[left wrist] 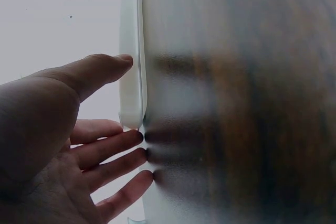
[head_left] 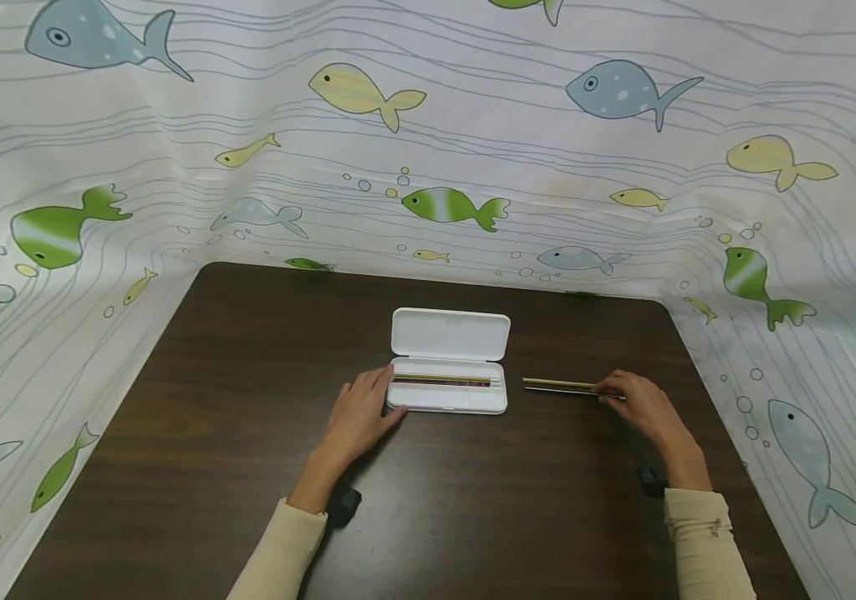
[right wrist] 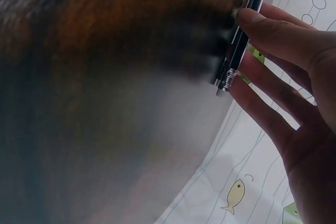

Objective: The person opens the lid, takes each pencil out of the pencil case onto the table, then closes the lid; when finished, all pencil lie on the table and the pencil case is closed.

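White case (head_left: 448,402): we see a slim, flat box near the middle of the table, long side towards us, with rounded corners and a smooth, pale inside.
Lid (head_left: 450,335): plain white like the base, it is swung back along the far long edge; how steeply it leans we cannot tell.
Inner pencils (head_left: 443,377): 2 lie side by side along the case, 1 yellowish and 1 dark red, with pale tips at the right.
Left hand (head_left: 358,415): spread fairly wide at the case's left end, thumb against the near wall, other fingers nearly straight and parted about the corner.
Loose pencils (head_left: 558,383): we find 2 slim lengths to the right of the case and apart from it, 1 yellowish, 1 with a silvery gleam; the right wrist view shows a dark barrel, a bright metal collar and a pale eraser, with another dark end just beside.
Right hand (head_left: 641,407): narrow, pinching the loose pencils near their right ends between thumb and fingers.
Table (head_left: 247,350): dark brown, wood-grained.
Cloth (head_left: 473,150): white, printed with fish and wavy lines, around the table.
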Demonstrator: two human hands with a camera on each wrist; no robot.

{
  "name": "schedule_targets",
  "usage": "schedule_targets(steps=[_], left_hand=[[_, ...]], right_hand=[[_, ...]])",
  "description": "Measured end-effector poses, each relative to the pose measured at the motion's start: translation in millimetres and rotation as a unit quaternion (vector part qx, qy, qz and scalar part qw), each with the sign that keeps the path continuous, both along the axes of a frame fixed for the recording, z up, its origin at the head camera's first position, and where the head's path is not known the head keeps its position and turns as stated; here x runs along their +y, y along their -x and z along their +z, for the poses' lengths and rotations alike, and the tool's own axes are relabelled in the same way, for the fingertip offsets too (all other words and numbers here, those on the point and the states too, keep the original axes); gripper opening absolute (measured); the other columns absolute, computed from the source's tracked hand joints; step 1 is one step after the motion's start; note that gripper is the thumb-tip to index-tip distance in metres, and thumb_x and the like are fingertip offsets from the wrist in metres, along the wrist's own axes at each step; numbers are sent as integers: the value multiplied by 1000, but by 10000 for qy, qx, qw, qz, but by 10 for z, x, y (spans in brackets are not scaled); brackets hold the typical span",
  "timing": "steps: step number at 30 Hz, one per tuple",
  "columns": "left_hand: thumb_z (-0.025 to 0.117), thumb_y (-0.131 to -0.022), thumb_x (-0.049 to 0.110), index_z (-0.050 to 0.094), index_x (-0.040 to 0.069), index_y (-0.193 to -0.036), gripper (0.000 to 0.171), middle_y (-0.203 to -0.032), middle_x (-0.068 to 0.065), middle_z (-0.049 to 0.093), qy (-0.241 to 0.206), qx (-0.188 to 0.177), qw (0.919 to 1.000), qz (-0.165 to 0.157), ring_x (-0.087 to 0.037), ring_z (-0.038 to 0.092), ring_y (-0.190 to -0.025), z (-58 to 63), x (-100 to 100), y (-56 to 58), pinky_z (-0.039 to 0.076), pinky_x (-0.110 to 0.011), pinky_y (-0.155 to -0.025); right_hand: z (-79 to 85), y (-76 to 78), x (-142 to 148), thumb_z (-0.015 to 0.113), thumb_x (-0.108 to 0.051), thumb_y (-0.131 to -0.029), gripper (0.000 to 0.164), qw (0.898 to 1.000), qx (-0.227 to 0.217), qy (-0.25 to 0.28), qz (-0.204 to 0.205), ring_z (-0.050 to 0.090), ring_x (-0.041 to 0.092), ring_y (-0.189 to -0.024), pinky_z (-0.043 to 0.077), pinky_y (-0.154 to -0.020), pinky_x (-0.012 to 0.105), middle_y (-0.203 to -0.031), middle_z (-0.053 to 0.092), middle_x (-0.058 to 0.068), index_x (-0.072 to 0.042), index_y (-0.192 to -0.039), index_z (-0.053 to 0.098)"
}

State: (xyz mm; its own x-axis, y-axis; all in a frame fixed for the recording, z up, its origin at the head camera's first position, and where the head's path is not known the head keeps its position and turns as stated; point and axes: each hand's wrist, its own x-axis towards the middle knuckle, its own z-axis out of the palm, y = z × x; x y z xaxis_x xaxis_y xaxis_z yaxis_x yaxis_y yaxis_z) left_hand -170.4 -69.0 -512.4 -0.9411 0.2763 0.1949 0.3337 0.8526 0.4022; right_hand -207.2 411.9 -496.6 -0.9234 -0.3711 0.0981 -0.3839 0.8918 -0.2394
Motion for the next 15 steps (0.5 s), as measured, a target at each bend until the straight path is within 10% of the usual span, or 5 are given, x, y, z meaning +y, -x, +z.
schedule_targets(steps=[15], left_hand=[[77, -86, 33, 46, 1, -144, 74, -136, -14, 55, -129, 54, 9999, -41, -31, 49, -124, -1, -3, -8, 41, -47, -86]], right_hand=[[-16, -3, -19, 78, -2, -80, 20, 10000, 66, -34, 60, 65, 30, -88, 49, -75, 51, -95, 67, 4, -9, -98, 75]])
